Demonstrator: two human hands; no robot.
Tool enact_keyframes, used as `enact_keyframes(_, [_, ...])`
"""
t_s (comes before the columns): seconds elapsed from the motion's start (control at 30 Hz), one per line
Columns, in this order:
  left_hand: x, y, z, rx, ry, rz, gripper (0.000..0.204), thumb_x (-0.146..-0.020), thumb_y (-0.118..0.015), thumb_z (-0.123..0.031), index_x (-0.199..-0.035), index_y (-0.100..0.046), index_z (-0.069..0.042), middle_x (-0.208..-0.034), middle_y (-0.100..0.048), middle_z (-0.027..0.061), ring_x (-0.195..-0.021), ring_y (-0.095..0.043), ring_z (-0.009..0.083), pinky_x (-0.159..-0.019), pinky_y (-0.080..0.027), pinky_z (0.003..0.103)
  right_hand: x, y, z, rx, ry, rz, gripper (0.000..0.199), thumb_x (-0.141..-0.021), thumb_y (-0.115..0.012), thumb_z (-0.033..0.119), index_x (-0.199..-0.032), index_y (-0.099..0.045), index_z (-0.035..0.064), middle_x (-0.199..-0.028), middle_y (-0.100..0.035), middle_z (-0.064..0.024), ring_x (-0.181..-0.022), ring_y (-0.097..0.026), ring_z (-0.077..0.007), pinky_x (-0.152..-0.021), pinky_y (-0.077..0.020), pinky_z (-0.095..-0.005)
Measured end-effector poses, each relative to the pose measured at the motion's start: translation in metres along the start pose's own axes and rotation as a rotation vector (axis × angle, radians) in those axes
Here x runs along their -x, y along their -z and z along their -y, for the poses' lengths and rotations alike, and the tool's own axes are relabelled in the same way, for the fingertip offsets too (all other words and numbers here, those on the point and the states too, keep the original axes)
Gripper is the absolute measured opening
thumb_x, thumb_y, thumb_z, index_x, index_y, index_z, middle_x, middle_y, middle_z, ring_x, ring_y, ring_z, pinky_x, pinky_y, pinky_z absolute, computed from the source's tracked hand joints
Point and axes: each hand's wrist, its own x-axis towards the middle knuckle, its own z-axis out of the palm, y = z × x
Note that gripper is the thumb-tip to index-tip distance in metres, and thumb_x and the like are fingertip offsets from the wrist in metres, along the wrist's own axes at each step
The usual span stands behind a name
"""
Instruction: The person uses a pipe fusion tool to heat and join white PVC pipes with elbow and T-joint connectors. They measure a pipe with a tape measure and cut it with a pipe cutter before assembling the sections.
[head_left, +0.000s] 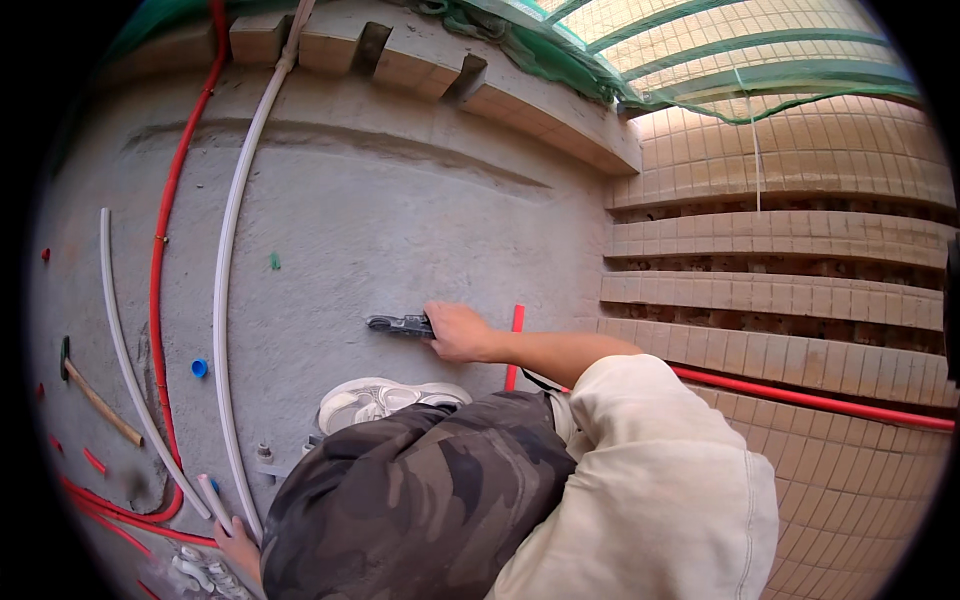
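My right hand (460, 332) reaches out over the concrete floor, its fingers wrapped round a dark hand tool that looks like a pipe cutter (400, 325). The tool's rounded jaw points left, and most of its handles are hidden in my fist. At the lower left, my left hand (238, 548) grips the lower end of a short white pipe (212, 498) with a pinkish upper end. That pipe lies between two long white pipes, one on its left (125, 340) and one on its right (228, 250).
Red conduit (158, 280) runs along the left and curves at the bottom. A hammer (100, 400), a blue cap (200, 368) and a green scrap (275, 261) lie on the floor. Red pipe (820, 403) follows the tiled steps (760, 290) at right. My shoe (385, 395) is beside the tool.
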Motion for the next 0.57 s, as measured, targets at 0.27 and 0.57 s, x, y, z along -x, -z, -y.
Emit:
enact_keyframes(0.27, [0.012,0.000,-0.005,0.012,0.047,-0.037,0.039,-0.089,-0.069,-0.015,-0.123,-0.059,0.003,-0.111,-0.064,0.0208,-0.098,-0.061,0.0339,-0.089,-0.047,0.042,-0.015,0.011,0.004,0.126,0.022,0.126,0.031,-0.087,-0.068,0.024,-0.101,-0.055,-0.0001,-0.093,-0.066,-0.0230,-0.089,-0.065,-0.0429,-0.076,-0.0505,-0.0521])
enact_keyframes(0.57, [0.000,0.004,0.010,0.345,-0.057,-0.013,0.049,-0.086,-0.072,-0.011,-0.130,-0.057,0.001,-0.120,-0.062,0.0173,-0.107,-0.060,0.0320,-0.098,-0.045,0.040,-0.017,0.010,0.002,0.146,0.004,0.114,0.037,-0.083,-0.070,0.028,-0.104,-0.057,0.0001,-0.100,-0.068,-0.0227,-0.092,-0.067,-0.0410,-0.079,-0.0534,-0.0506])
